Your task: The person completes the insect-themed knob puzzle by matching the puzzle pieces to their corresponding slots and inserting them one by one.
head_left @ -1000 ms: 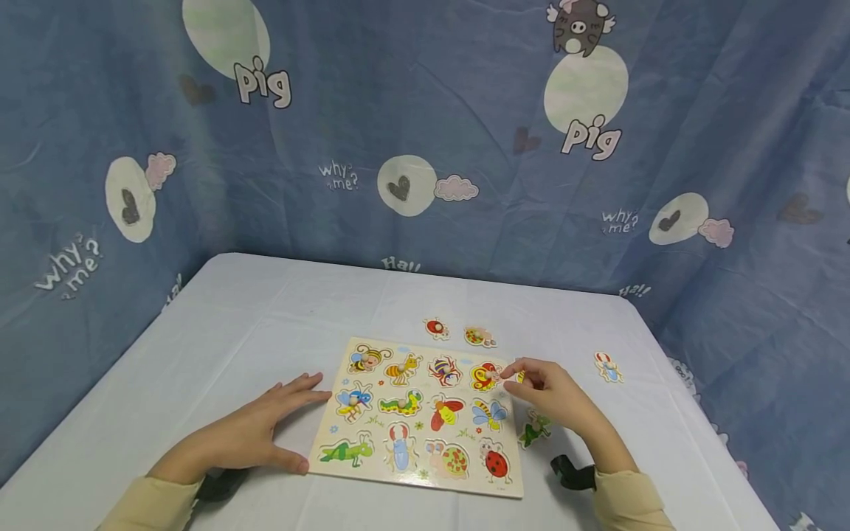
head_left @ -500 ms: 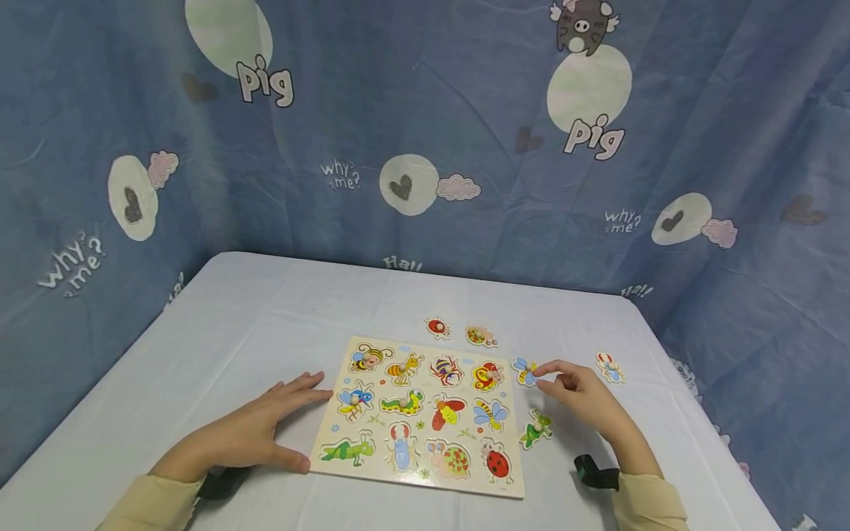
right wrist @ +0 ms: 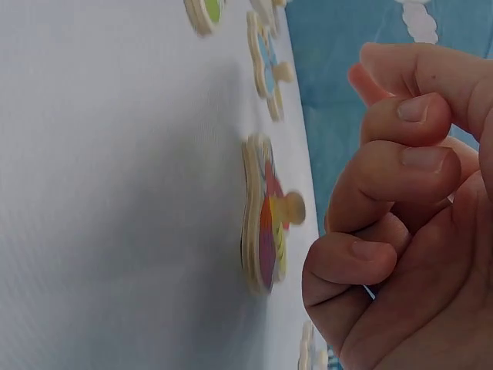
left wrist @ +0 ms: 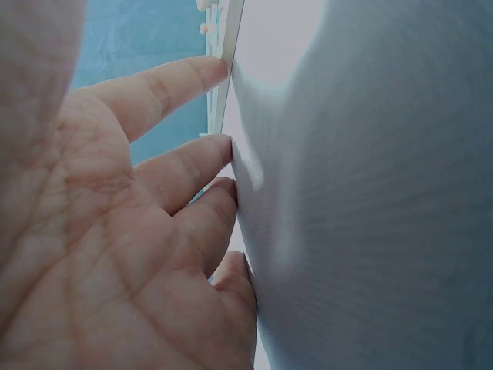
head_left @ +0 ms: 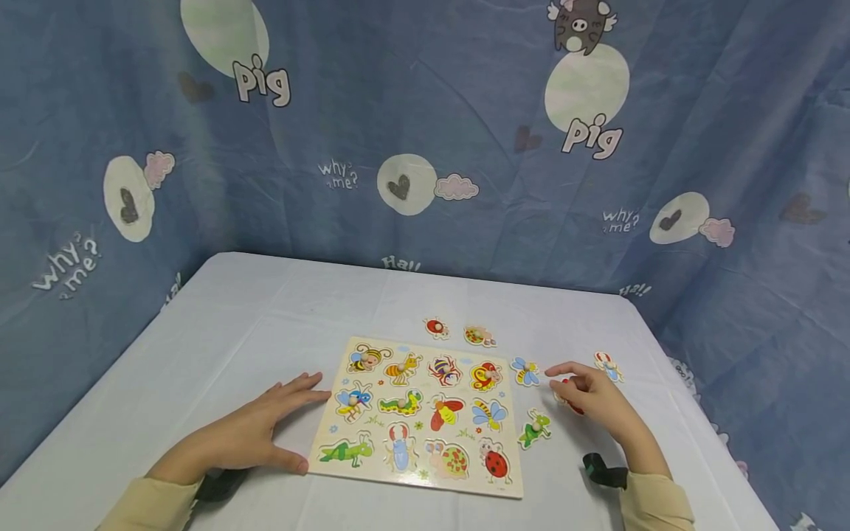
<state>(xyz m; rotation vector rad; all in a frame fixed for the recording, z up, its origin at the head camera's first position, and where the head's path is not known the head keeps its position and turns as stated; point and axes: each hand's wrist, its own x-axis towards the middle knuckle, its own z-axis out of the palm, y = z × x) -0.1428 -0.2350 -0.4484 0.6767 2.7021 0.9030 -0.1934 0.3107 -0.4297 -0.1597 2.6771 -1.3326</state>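
Note:
A wooden knob puzzle board with insect pictures lies on the table; several of its pieces, such as the caterpillar, sit in it. My left hand lies spread along the board's left side, fingertips and thumb touching its edge. To the right of the board, my right hand hovers above a red-winged insect piece, which it partly hides in the head view. Its index finger and thumb stand apart, the other fingers curl, and nothing is held. Near its fingertips lies a blue-winged bee piece.
Loose pieces lie around the board: a grasshopper, a stag beetle, a ladybug and a snail. A white cloth covers the table. A blue printed curtain hangs behind.
My right hand has moved right, from the ladybird-butterfly piece in the board past the bee piece to above the red-winged piece. The bee and grasshopper pieces are uncovered. My left hand has stayed put.

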